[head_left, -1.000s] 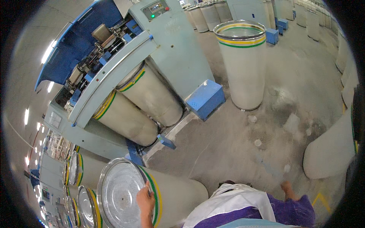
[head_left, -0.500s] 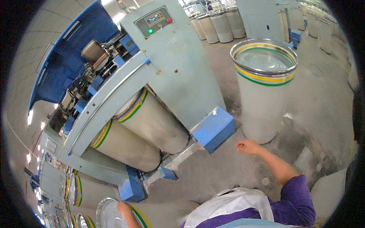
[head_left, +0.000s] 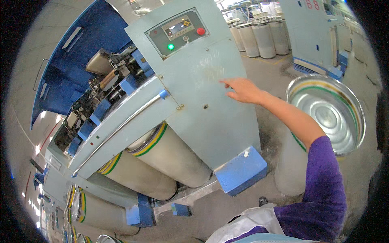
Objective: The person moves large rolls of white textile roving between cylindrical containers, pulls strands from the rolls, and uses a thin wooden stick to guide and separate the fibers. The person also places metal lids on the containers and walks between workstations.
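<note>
My right hand (head_left: 244, 90) reaches out in front of the pale blue-green front panel (head_left: 214, 133) of a machine. Its index finger is stretched forward, the other fingers partly bent, and nothing is held. Whether a fingertip touches the panel I cannot tell. Above the hand is a control panel (head_left: 178, 34) with a small display, a lit green button (head_left: 170, 47) and a red button (head_left: 200, 31). Under my right forearm stands a tall pale can (head_left: 290, 170) with a shiny metal rim and yellow and green bands. My left hand is out of the picture.
Two banded cans (head_left: 174, 156) lean in view beneath the machine's chrome rail (head_left: 121, 131). Blue blocks (head_left: 241, 172) jut out at floor level. A raised blue cover (head_left: 77, 60) stands over the rollers. More cans (head_left: 259, 38) are grouped at the back, others at lower left.
My right hand has risen from beside the blue block to the front panel. My left hand, earlier on a can's rim at lower left, has left the view. The machine appears closer.
</note>
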### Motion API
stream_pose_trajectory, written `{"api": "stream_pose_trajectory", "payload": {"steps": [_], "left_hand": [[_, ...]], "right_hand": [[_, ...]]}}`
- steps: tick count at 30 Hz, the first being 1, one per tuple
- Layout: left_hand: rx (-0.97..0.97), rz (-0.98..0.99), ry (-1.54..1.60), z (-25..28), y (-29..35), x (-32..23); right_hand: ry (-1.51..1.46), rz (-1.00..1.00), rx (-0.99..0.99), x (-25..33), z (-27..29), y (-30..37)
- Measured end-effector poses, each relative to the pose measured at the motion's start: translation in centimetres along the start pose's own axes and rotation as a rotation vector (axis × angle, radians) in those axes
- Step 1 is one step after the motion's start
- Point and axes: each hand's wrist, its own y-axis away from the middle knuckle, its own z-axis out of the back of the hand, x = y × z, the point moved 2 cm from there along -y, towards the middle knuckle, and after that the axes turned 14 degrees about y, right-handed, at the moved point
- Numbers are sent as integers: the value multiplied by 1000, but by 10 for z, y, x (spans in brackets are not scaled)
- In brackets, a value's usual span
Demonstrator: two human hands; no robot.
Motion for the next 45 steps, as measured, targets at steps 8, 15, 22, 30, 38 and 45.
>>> {"api": "stream_pose_trajectory", "payload": {"steps": [8, 15, 22, 30, 38, 45], "left_hand": [[137, -76, 259, -6, -13, -194], [249, -96, 421, -22, -32, -267], [366, -118, 578, -41, -58, -307], [527, -168, 759, -61, -71, -336], [791, -211, 949, -101, -79, -328], [1378, -239, 1167, -111, -119, -348]], "right_hand": [[291, -14, -69, -44, -32, -244], [348, -63, -91, -45, -58, -336], [505, -99, -128, -49, -76, -364], [480, -37, -79, -31, -58, -358], [-439, 192, 234, 62, -116, -123], [-868, -117, 820, 182, -147, 126]]}}
